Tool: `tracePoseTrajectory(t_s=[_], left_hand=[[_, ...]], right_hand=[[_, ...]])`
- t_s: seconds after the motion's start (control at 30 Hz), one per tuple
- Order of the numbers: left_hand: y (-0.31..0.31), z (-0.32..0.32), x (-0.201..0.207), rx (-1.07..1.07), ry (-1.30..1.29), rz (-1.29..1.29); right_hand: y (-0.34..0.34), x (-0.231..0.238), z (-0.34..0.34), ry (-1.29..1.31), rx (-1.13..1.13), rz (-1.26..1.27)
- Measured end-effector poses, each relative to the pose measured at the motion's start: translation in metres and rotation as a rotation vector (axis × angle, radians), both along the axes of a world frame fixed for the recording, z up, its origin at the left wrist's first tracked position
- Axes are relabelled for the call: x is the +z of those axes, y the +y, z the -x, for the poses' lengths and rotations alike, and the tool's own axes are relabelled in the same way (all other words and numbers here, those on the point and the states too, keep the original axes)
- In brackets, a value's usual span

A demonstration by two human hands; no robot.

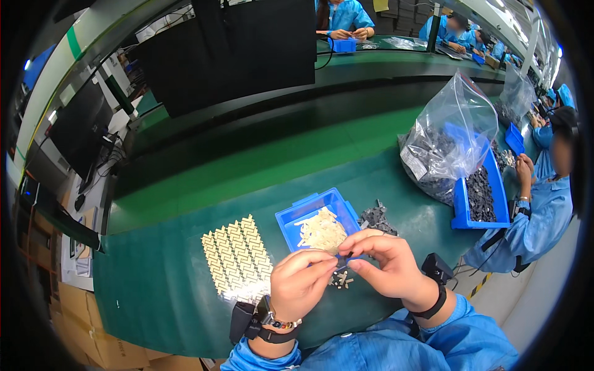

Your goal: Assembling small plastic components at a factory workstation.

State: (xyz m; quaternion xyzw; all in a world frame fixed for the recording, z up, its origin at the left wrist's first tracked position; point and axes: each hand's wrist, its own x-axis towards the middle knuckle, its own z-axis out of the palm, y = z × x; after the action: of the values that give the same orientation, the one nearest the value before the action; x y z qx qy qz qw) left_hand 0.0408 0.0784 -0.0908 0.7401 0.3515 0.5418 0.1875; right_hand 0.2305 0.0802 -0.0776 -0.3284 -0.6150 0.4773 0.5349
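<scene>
A wide, smooth dark green table top (167, 290) fills the middle, and past it runs a long, brighter green strip (278, 148). The room is a busy workroom. A big flat black panel (235, 55) stands at the far side, and a black screen (80, 130) sits on the left. Brown cardboard boxes (93, 321) are stacked low on the left, and yellow-and-black striped tape (479, 285) marks the floor on the right. A person in a blue coat (526, 229) sits at the right, and more people in blue work at the back.

One box has a little dark print, and the big clear plastic bag of dark bits (427, 161) shows a pale patch like a label — too small to read.

The right hand (390, 266) pinches a small black piece (348, 255) between thumb and finger. The left hand (303, 278) is right beside it, its fingertips closed together — one cannot tell what is between them. Both are just in front of a blue plastic tray (291, 222) of thin cream pieces (323, 230). A sheet of cream zigzag rows (235, 256) lies to the left.
</scene>
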Motion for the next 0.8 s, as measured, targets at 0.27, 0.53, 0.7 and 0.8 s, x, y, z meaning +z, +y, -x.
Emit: tracePoseTrajectory(t_s=[0.27,0.53,0.7,0.8], left_hand=[[0.001,-0.002,-0.001,0.024,0.057,0.06],[0.0,-0.003,-0.002,0.036,0.096,0.118],[0.0,-0.002,-0.002,0.027,0.116,0.131],[0.001,-0.002,-0.002,0.02,0.125,0.13]], right_hand=[[-0.001,0.01,-0.006,-0.268,0.014,0.065],[-0.001,0.011,-0.005,-0.414,-0.048,0.052],[-0.001,0.013,-0.002,-0.46,-0.073,0.011],[0.0,0.014,-0.003,-0.479,-0.066,-0.004]])
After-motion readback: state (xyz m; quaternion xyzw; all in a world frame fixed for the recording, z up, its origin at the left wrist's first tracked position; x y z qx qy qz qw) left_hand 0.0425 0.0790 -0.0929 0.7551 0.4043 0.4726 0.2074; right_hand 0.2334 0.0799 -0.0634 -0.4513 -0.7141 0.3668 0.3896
